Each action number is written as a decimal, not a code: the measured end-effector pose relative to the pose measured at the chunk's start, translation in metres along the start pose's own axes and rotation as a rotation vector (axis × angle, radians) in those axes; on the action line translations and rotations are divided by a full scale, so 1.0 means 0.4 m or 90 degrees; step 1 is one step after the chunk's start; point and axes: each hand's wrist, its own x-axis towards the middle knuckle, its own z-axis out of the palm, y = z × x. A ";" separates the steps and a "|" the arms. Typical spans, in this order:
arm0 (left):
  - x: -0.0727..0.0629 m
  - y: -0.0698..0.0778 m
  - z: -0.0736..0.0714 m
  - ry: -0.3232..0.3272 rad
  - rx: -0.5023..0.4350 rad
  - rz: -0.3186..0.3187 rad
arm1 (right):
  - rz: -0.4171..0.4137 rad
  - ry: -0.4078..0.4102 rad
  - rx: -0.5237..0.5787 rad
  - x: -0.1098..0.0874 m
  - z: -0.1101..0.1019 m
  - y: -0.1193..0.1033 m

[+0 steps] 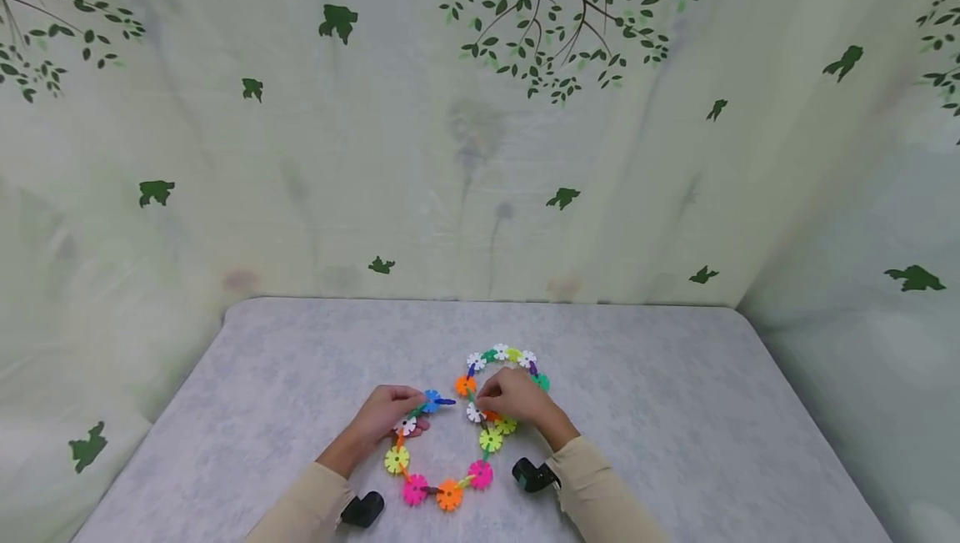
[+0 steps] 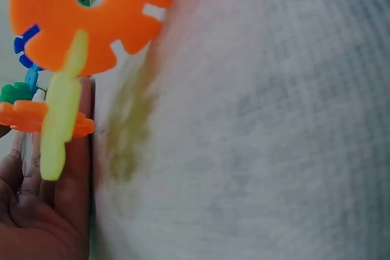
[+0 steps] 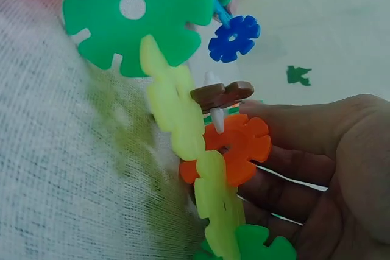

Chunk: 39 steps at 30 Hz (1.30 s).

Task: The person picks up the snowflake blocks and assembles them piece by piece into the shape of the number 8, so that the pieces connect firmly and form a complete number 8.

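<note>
A chain of interlocking plastic snowflake discs in many colours lies on the table, with an upper ring and a lower open loop. At the loop's left end, my left hand (image 1: 381,416) pinches the chain near a light-blue disc (image 1: 431,400); a dark-blue disc (image 1: 447,402) sticks out rightward from it. My right hand (image 1: 517,397) holds the chain where ring and loop meet, beside a white disc (image 1: 475,413), its fingertips partly hiding the discs there. In the right wrist view, its fingers lie behind an orange disc (image 3: 247,150), with a brown disc (image 3: 222,94) above.
The grey table (image 1: 315,343) spreads out around the chain. Black wrist-worn devices, one at the left wrist (image 1: 363,510) and one at the right (image 1: 534,475), sit low near the tabletop. A leaf-patterned curtain (image 1: 420,151) hangs behind the table and along its sides.
</note>
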 end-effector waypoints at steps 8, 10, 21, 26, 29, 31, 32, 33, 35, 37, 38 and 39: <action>0.000 0.011 -0.004 -0.042 0.026 0.016 | -0.008 -0.018 0.032 0.016 0.011 0.025; 0.001 0.013 -0.003 -0.045 0.042 0.020 | -0.010 -0.016 0.039 0.018 0.012 0.027; 0.002 0.023 0.012 -0.048 0.073 0.015 | -0.027 -0.002 0.070 0.019 0.014 0.027; 0.008 0.023 0.020 -0.018 0.077 0.009 | -0.032 -0.002 0.083 0.020 0.011 0.024; 0.012 0.022 0.023 -0.008 0.079 0.001 | -0.033 -0.005 0.089 0.020 0.009 0.021; 0.014 0.023 0.025 -0.013 0.071 -0.004 | -0.034 -0.006 0.090 0.021 0.009 0.019; 0.014 0.023 0.026 -0.013 0.074 -0.001 | -0.034 -0.006 0.091 0.020 0.009 0.018; 0.015 0.023 0.027 -0.016 0.072 0.000 | -0.034 -0.006 0.091 0.020 0.009 0.018; 0.015 0.025 0.029 -0.020 0.075 0.005 | -0.033 -0.005 0.089 0.021 0.009 0.017; 0.015 0.026 0.030 -0.022 0.086 0.012 | -0.029 -0.006 0.087 0.020 0.010 0.016; 0.015 0.026 0.031 -0.022 0.091 0.014 | -0.028 -0.006 0.086 0.020 0.010 0.016; 0.015 0.028 0.032 -0.025 0.090 0.013 | -0.026 -0.006 0.085 0.020 0.011 0.016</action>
